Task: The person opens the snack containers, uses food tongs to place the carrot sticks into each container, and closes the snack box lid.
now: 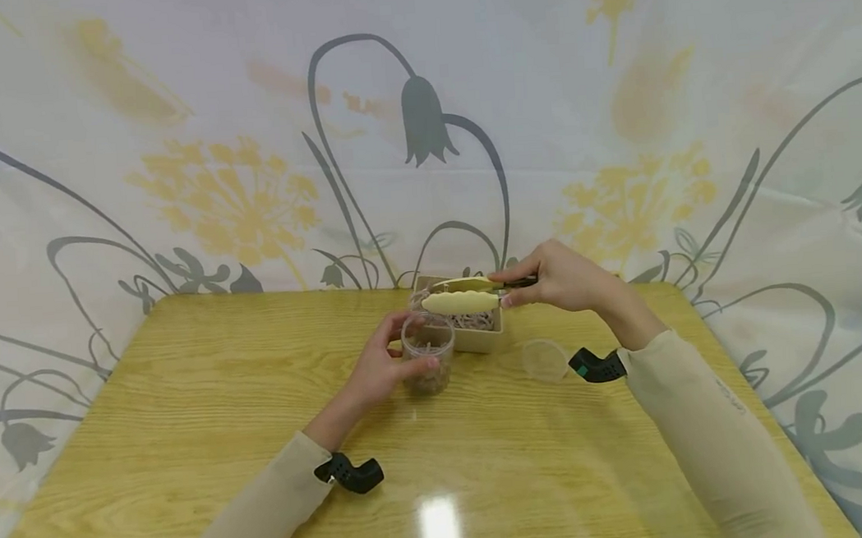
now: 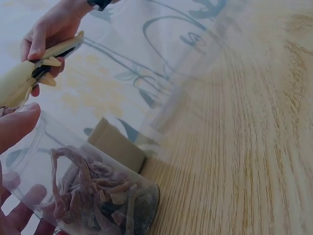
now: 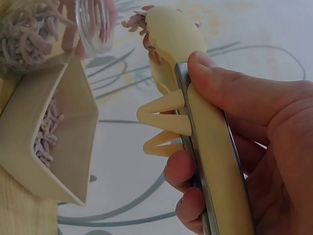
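My left hand (image 1: 388, 360) grips a clear plastic jar (image 1: 431, 366) partly filled with pale purplish-brown strips (image 2: 93, 191). In my right hand (image 1: 561, 277) is a pair of cream-coloured tongs (image 1: 463, 302), held by the metal-edged handles. The tongs' scalloped heads (image 3: 176, 32) pinch a small bunch of the same strips (image 3: 137, 22), close to the jar's open mouth. Behind the jar and beneath the tongs stands a beige rectangular box (image 1: 480, 342), with more strips (image 3: 48, 132) lying inside it.
A round translucent lid (image 1: 544, 360) lies on the wooden table (image 1: 262, 411), right of the box. Just behind the box, at the table's far edge, hangs a flower-printed cloth (image 1: 243, 108). Black wrist devices (image 1: 349, 473) sit on both sleeves.
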`<state>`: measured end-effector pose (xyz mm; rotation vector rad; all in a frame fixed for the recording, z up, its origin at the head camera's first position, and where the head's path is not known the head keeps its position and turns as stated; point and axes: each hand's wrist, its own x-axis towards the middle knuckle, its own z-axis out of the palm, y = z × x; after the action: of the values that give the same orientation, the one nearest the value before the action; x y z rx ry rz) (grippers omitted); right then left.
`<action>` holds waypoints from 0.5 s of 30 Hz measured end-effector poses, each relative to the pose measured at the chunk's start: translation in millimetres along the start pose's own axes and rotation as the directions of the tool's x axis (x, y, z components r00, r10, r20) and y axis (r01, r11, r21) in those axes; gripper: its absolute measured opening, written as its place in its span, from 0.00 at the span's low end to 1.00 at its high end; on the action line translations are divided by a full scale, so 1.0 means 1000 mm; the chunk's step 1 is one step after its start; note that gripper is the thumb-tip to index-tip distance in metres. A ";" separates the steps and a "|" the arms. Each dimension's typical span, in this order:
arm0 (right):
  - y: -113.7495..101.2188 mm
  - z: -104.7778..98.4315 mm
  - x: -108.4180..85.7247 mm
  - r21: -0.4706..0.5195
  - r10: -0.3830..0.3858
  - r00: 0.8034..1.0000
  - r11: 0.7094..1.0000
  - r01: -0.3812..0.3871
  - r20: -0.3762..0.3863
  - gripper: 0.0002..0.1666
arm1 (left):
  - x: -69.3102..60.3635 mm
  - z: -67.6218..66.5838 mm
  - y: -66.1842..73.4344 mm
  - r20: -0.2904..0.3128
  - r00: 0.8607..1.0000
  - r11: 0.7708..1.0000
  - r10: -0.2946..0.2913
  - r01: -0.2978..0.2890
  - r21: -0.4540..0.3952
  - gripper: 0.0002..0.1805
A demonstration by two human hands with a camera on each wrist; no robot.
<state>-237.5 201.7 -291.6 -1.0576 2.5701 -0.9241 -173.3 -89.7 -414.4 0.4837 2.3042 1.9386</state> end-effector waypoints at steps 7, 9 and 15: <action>-0.002 0.006 0.000 0.001 -0.070 0.996 0.998 0.070 0.050 0.21 | -0.004 0.000 0.014 -0.018 1.000 1.000 -0.020 0.019 -0.018 0.38; -0.002 0.009 0.001 -0.003 -0.070 0.996 0.998 0.070 0.058 0.21 | 0.000 0.000 0.002 -0.016 1.000 1.000 -0.018 0.018 -0.016 0.39; -0.002 0.013 0.001 -0.020 -0.051 0.996 0.998 0.053 0.076 0.23 | 0.005 0.002 -0.015 -0.006 1.000 1.000 -0.010 0.009 -0.027 0.40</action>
<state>-232.0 193.7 -300.3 -1.1482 2.5079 -0.8522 -180.0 -88.9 -429.1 0.4643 2.2769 1.9663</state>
